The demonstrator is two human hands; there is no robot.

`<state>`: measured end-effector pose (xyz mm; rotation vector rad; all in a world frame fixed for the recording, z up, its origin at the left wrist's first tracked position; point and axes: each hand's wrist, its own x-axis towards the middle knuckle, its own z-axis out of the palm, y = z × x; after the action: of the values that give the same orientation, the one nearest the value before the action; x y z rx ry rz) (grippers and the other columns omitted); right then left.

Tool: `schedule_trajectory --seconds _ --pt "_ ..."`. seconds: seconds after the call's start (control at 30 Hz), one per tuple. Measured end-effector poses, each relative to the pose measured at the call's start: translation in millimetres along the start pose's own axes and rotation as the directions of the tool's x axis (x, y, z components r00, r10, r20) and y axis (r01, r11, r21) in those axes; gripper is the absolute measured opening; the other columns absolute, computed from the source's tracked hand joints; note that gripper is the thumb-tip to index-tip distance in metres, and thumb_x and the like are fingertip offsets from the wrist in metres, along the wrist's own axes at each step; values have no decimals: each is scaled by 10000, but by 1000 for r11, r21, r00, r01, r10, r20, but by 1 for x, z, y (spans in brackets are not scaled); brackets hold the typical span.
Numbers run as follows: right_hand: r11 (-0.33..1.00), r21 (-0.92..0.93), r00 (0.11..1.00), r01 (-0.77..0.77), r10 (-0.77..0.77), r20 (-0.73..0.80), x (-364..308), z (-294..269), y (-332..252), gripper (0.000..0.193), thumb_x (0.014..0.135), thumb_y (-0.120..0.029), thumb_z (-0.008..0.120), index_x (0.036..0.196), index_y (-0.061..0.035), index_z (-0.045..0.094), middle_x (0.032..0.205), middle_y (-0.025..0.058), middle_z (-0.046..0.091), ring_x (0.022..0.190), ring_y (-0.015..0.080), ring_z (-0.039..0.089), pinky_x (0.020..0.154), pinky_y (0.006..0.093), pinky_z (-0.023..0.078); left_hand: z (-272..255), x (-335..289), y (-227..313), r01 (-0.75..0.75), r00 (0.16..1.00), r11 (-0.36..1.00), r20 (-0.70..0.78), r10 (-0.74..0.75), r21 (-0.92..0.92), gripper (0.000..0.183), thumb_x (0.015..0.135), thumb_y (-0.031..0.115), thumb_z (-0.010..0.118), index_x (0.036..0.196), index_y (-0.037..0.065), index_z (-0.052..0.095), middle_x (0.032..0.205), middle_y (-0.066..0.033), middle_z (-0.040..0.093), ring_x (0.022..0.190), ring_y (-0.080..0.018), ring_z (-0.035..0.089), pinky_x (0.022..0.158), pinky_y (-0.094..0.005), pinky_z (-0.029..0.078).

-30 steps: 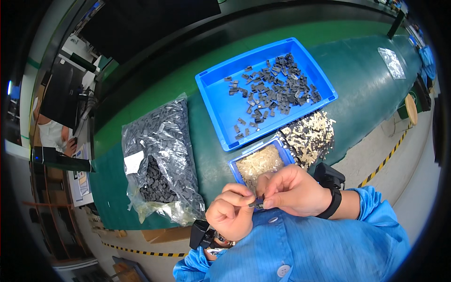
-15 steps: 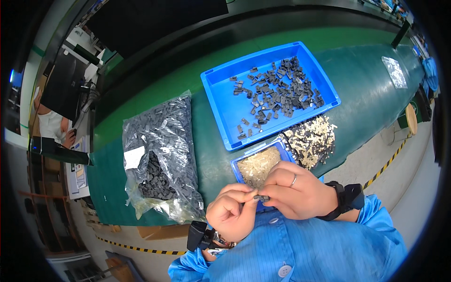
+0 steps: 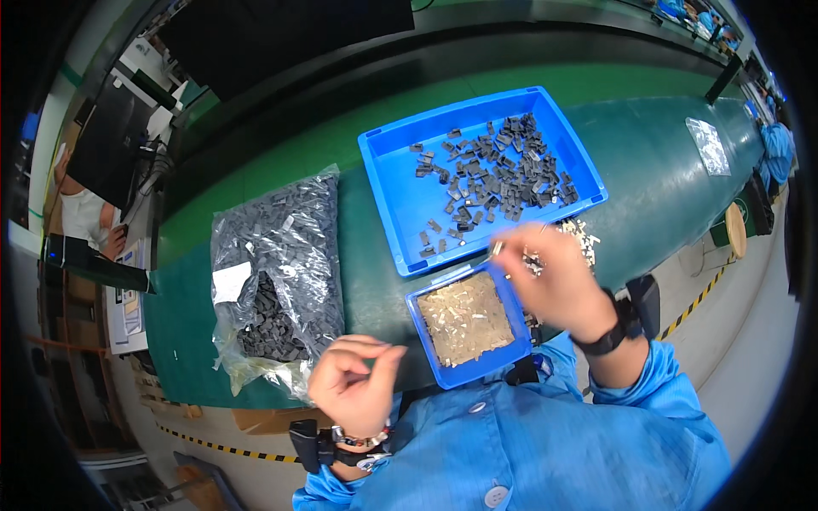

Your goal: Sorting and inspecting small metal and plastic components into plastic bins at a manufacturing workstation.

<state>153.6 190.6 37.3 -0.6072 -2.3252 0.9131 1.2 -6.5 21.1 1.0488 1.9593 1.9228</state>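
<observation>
The person stood at a green bench (image 3: 665,179) in a blue work coat. Their right hand (image 3: 558,285) was stretched out past the small blue box (image 3: 469,328), fingers pinched shut on a small pale piece (image 3: 497,248) held just over the near rim of the large blue tray (image 3: 400,196). Their left hand (image 3: 354,383) hung back near the body, thumb and fingertips curled loosely together; from where I stood I could not tell whether it gripped anything, it may have been empty.

As for progress, I judged the work to be somewhere in the middle. The big tray already carried a fair scatter of dark grey parts (image 3: 498,166), mostly toward its far right half, while its near left corner lay bare. The small box was full of pale little pieces (image 3: 464,315), and a heap of similar light bits (image 3: 579,234) lay on the bench beside the right hand, partly hidden by it. A clear plastic bag (image 3: 277,268) packed with dark parts lay to the left, well apart from both hands, still bulging, so plenty seemed left to go through
</observation>
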Motion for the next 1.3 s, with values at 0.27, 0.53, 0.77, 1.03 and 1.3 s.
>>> schedule_trajectory --seconds 0.27,0.53,0.77,1.03,1.3 --pt "999 34 969 -1 9 -245 -5 -18 37 347 824 81 594 1168 34 606 1112 174 659 949 284 659 826 363 513 -28 12 -9 -155 986 979 -48 162 131 254 844 -80 641 778 40 427 827 -103 595 765 -146 562 661 -246 454" --pt "884 -248 918 -396 378 -118 -41 -34 68 102 796 -17 654 882 9 702 830 177 660 772 335 634 689 384 501 -82 28 -15 -12 1000 673 -7 25 740 147 804 -90 568 937 -52 619 979 -173 658 890 -298 637 805 -352 499" --pt "909 -268 948 -318 308 -82 -48 -19 69 58 769 -34 685 817 -9 704 780 152 643 749 332 623 667 396 497 -101 28 -27 -76 980 386 140 -139 919 344 751 -50 644 1093 -76 613 1143 -230 610 1027 -416 586 899 -439 471" --pt "942 92 945 -323 326 -17 -39 -12 40 97 859 -79 649 858 7 694 753 133 636 710 247 613 635 343 472 -99 38 -42 -88 976 337 148 -158 938 353 721 -73 639 1073 -65 619 1063 -217 610 940 -384 614 809 -415 499" --pt "892 148 904 -427 418 87 -16 -2 30 162 857 -127 674 866 35 692 730 130 662 649 184 611 594 313 470 -106 40 -40 -19 975 372 100 -200 928 205 726 -42 664 931 -44 675 847 -184 640 789 -374 629 696 -427 503"
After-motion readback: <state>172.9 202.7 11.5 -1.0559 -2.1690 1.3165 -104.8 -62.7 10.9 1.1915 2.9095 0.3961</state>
